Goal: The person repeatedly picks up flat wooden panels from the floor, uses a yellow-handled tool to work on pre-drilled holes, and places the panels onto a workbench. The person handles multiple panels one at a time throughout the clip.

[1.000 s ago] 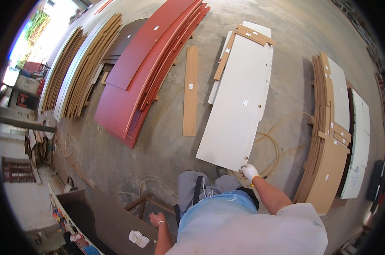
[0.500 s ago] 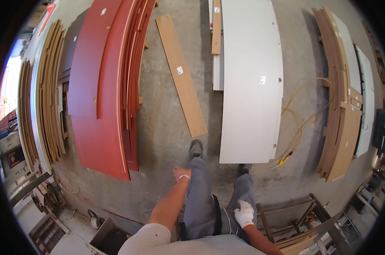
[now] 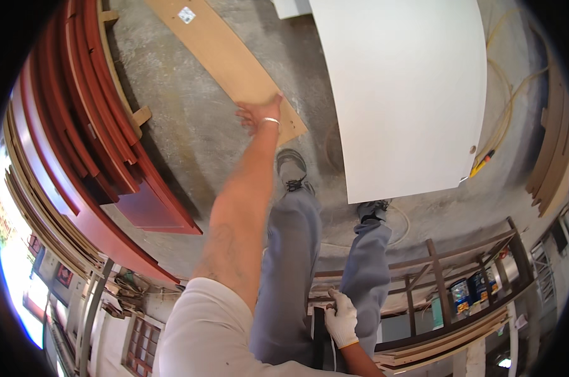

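Observation:
My left hand, bare with a white band at the wrist, reaches down over the near end of a long tan wooden board on the concrete floor. Its thumb and fingers are spread across the board's width; whether they touch it is hard to tell. A white label sits farther up the board. My right hand, in a white glove, is by my right thigh, next to a black strap. Its fingers are loosely bent and apart, with nothing visible in them.
To the left stand stacked red panels on wooden blocks. A large white panel lies to the right, its near end above my right shoe. Beyond it are a yellow hose and brown boards. A dark frame stands behind my legs.
My left hand has moved from beside my knee forward to the board's near end as I bend down. My gloved right hand has shifted off the top of my thigh towards the strap.

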`<action>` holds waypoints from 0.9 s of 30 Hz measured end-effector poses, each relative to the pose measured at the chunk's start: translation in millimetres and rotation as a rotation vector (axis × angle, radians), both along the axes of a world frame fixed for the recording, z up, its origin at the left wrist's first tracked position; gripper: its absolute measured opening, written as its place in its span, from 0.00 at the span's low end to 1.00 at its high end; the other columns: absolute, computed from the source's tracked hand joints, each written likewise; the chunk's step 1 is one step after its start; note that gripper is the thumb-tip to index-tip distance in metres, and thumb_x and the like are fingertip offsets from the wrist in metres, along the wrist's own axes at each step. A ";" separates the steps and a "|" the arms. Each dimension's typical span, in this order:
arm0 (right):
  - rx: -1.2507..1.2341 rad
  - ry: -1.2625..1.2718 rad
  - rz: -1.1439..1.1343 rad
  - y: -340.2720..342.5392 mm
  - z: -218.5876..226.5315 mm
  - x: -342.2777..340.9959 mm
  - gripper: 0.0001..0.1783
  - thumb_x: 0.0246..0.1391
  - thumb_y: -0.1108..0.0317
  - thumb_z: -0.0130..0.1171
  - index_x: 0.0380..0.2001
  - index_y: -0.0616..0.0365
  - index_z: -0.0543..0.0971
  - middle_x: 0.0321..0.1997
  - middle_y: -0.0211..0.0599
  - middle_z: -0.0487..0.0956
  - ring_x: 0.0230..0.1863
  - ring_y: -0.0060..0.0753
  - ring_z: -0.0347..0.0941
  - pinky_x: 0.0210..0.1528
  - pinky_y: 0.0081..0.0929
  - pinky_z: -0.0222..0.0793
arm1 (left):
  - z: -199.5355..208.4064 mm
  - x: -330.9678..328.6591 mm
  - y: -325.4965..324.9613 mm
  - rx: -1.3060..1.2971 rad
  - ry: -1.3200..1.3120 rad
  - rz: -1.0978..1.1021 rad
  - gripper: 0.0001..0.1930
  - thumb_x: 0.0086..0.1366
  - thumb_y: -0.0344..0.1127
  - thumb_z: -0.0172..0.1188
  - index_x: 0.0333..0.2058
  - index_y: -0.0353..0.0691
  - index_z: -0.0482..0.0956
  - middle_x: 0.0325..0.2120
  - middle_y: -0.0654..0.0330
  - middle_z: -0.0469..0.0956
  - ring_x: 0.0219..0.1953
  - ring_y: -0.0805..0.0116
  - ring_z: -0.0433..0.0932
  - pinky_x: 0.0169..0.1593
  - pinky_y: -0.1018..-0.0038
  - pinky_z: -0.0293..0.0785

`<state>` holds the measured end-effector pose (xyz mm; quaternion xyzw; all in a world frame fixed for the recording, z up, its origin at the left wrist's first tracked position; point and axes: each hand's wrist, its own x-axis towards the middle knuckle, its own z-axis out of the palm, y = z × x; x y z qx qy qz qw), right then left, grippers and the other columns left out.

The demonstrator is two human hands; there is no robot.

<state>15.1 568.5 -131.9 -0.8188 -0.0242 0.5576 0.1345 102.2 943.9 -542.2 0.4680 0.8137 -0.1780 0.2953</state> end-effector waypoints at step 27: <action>0.634 0.269 -0.742 211.7 -30.2 98.3 0.26 0.46 0.75 0.65 0.51 0.67 0.74 0.45 0.38 0.80 0.43 0.27 0.78 0.46 0.27 0.74 | 380.6 -9.1 20.5 0.093 -0.585 0.022 0.47 0.51 0.51 0.71 0.61 0.25 0.59 0.54 0.43 0.70 0.54 0.53 0.73 0.55 0.61 0.72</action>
